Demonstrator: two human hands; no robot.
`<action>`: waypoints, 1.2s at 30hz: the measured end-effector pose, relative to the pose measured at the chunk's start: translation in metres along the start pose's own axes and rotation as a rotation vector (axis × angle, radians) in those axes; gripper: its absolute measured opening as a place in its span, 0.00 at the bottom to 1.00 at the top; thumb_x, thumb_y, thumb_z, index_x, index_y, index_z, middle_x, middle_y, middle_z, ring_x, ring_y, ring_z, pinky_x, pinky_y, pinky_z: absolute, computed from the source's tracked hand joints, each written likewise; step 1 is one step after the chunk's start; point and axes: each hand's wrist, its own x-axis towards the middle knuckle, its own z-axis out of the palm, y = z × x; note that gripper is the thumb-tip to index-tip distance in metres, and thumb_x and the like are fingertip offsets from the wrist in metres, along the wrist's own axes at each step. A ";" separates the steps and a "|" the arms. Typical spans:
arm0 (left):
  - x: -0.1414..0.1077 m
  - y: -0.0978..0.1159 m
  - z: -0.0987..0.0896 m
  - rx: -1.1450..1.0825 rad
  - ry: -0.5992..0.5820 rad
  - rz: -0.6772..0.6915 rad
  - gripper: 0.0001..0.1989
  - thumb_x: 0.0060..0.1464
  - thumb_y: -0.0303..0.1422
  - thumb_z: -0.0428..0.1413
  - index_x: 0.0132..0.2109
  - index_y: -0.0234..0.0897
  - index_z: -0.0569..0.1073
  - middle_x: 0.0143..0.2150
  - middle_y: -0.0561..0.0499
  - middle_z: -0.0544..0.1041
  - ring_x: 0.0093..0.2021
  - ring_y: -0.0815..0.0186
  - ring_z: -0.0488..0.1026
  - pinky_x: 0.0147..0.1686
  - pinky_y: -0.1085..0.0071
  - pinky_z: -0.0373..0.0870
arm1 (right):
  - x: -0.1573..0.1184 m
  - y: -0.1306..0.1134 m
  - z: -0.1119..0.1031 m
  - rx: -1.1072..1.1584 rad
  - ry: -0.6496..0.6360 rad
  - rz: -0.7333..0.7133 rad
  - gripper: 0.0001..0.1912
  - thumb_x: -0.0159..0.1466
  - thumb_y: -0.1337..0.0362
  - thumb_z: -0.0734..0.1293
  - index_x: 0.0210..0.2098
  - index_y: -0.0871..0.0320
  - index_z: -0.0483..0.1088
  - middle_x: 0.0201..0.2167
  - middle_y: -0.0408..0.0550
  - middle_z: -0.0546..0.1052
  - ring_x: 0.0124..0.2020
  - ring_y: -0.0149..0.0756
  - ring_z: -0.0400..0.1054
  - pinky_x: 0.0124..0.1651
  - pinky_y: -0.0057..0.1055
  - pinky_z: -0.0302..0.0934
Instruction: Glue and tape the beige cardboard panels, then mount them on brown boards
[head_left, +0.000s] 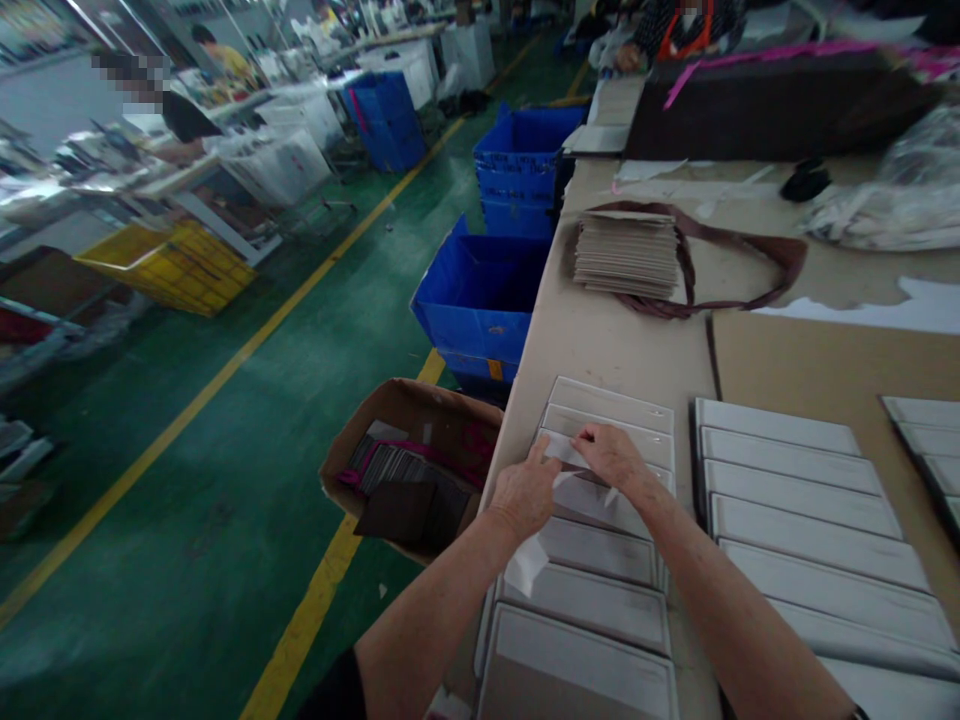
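Note:
Overlapping flat panels [592,601] lie in a column on the table, each with a pale white band along it. Both of my hands work over a white paper-like strip [564,450] at one of the upper panels. My left hand [525,497] has its index finger and thumb closed at the strip's left end. The fingertips of my right hand [611,458] pinch the strip farther right. Loose, curled white paper [527,566] hangs below my left hand; whether it joins the strip I cannot tell.
Another panel column [817,520] lies to the right. Farther up the table [622,350] sits a stack of brown pieces [626,253] beside a brown strap [784,270]. A cardboard box [409,395] and blue bins [480,290] stand along the left edge. Other people work beyond.

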 end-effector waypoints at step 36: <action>0.010 -0.003 -0.008 0.175 -0.013 0.075 0.13 0.54 0.26 0.48 0.46 0.42 0.69 0.71 0.48 0.49 0.47 0.58 0.75 0.42 0.62 0.74 | -0.073 0.089 -0.007 0.129 0.436 0.404 0.14 0.57 0.65 0.64 0.44 0.57 0.66 0.32 0.47 0.74 0.31 0.37 0.67 0.34 0.32 0.55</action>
